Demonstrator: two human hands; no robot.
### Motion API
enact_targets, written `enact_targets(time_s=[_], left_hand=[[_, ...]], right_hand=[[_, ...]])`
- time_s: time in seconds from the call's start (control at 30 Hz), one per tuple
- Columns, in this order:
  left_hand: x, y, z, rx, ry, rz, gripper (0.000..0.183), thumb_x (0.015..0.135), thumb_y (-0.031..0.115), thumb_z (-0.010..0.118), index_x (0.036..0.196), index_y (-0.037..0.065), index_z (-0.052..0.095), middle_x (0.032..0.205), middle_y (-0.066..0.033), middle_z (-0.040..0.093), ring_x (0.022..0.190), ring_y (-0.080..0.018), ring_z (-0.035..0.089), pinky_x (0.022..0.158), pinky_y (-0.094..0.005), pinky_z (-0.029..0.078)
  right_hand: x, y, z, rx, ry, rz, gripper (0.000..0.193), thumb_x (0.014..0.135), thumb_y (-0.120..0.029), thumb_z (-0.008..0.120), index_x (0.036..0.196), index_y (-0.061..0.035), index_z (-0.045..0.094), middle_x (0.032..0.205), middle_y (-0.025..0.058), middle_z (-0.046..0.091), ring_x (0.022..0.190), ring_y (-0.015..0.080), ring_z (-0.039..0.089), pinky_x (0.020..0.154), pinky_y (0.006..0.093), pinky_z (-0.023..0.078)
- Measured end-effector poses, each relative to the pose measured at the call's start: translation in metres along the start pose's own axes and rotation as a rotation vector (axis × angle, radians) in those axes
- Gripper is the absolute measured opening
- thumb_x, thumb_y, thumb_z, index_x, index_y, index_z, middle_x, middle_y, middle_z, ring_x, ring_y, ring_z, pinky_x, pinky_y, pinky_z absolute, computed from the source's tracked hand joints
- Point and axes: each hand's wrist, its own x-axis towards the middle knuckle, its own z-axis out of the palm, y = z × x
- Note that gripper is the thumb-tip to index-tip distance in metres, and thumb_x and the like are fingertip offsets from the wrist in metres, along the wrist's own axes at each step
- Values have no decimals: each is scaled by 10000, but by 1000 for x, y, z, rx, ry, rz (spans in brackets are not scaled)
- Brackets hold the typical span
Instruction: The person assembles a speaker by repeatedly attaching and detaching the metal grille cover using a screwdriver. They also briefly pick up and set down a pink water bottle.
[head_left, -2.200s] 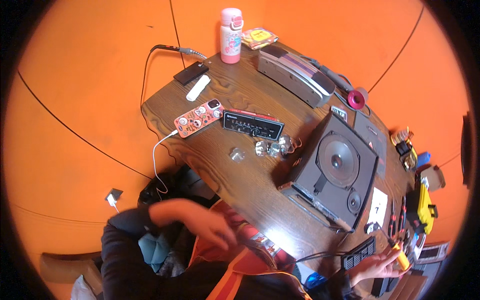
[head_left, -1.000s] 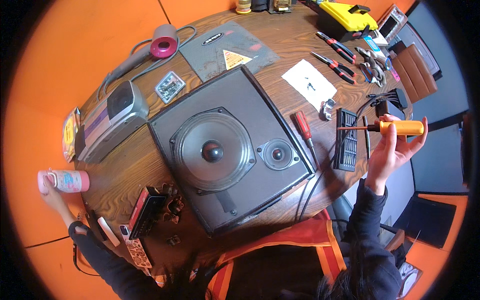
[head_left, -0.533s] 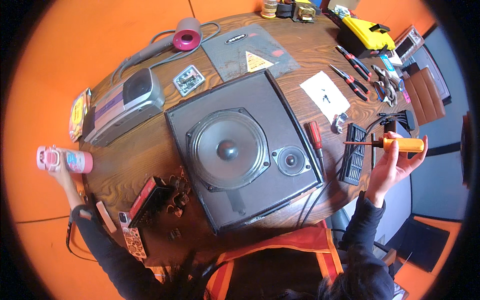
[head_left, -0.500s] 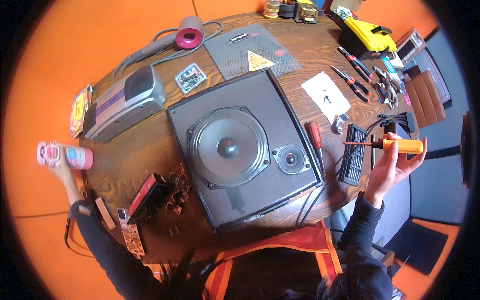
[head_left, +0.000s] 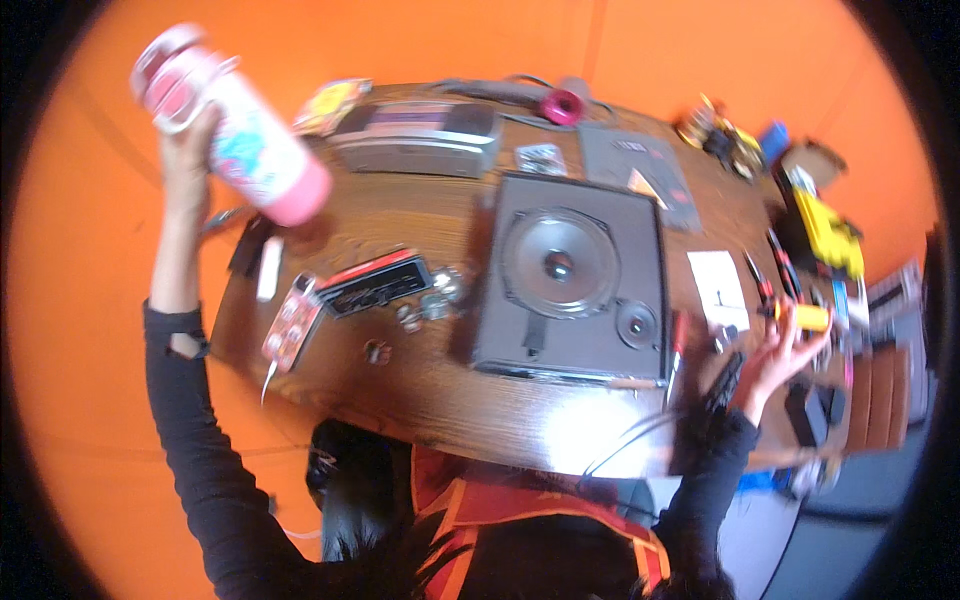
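the left hand (head_left: 188,150) has brought the pink-and-white bottle (head_left: 245,140) up from the left edge; it now looms larger, tilted above the table in the upper left, fingers wrapped around it just below the cap. the right hand (head_left: 778,362), at lower right, keeps its fingers closed around the yellow handle of a screwdriver (head_left: 803,318); its tip is too blurred to tell. so both hands are occupied, and neither touches the black speaker (head_left: 585,285), lying cones up right of centre.

the brown wooden table (head_left: 440,390) bears, left of the speaker, a charging phone (head_left: 292,325), a black-and-red box (head_left: 375,283) and some clear pieces (head_left: 440,300). a silver device (head_left: 415,160) and a hair dryer (head_left: 562,106) sit along the far edge, a white sheet (head_left: 715,285) and 1 yellow-topped toolbox (head_left: 832,235) to the right. orange walls (head_left: 450,40) close in behind; a brown chair (head_left: 882,400) stands lower right.
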Motion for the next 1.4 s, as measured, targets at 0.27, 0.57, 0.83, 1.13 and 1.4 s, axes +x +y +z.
enact_targets(time_s=[0.27, 0.57, 0.83, 1.13, 1.4], left_hand=[[-187, 141, 45, -534, -298, -336, 739, 670, 156, 729, 1285, -9, 355, 1169, -108, 526, 1043, -205, 531, 871, -329, 445], [-302, 239, 139, -789, -181, -181, 667, 633, 172, 663, 1207, -4, 373, 1109, -143, 490, 979, -208, 527, 899, -322, 413], [-360, 203, 147, -628, -567, 149, 458, 696, 144, 635, 1110, -2, 506, 1059, -157, 535, 914, -244, 561, 793, -327, 449], [-362, 191, 147, -559, -584, 209, 311, 742, 112, 622, 1031, -2, 622, 1017, -176, 573, 848, -281, 593, 699, -330, 485], [-357, 212, 155, -405, -418, 28, 351, 664, 238, 669, 957, 44, 669, 936, -146, 622, 709, -256, 617, 650, -307, 498]], right_hand=[[-4, 37, -7, 67, -106, 98, 566, 842, -33, 584, 1309, -149, 286, 1041, 150, 559, 950, 229, 594, 791, 331, 488], [-4, 41, -10, 78, -162, 114, 550, 839, -39, 575, 1294, -175, 297, 997, 151, 591, 893, 219, 596, 726, 314, 463], [-2, 43, -8, 186, -220, 114, 573, 821, 12, 590, 1282, -126, 277, 990, 137, 566, 884, 217, 619, 743, 331, 527], [-10, 34, 1, 159, -227, 102, 555, 825, 4, 592, 1271, -110, 281, 993, 139, 552, 891, 235, 618, 748, 334, 529], [-9, 35, 1, 169, -242, 96, 563, 805, 26, 593, 1254, -117, 285, 978, 150, 552, 885, 230, 616, 773, 351, 525]])
